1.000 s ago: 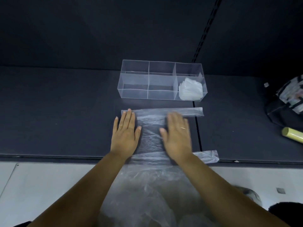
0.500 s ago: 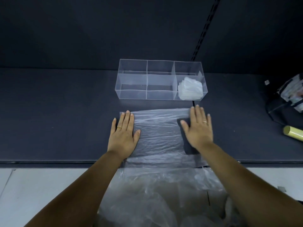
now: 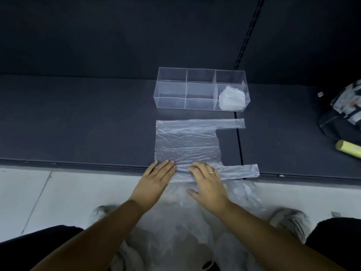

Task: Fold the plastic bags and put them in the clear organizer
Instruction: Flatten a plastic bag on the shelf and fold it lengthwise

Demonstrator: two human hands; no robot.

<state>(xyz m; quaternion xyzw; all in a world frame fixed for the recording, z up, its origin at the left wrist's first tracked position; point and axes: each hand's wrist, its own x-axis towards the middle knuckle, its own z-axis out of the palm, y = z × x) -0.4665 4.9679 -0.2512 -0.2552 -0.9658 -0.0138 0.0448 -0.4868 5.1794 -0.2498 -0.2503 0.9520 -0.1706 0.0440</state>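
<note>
View, single: my head camera, wide-angle, looks forward and down onto the dark surface (image 3: 78, 122), close above both hands (image 3: 156, 182); no second view.

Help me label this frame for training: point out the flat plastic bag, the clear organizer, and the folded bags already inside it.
flat plastic bag (image 3: 187, 141): head view, middle of the spread sheet.
clear organizer (image 3: 171, 103): head view, front wall of the left compartment.
folded bags (image 3: 232, 98): head view, centre of the white stack in the right compartment.
</note>
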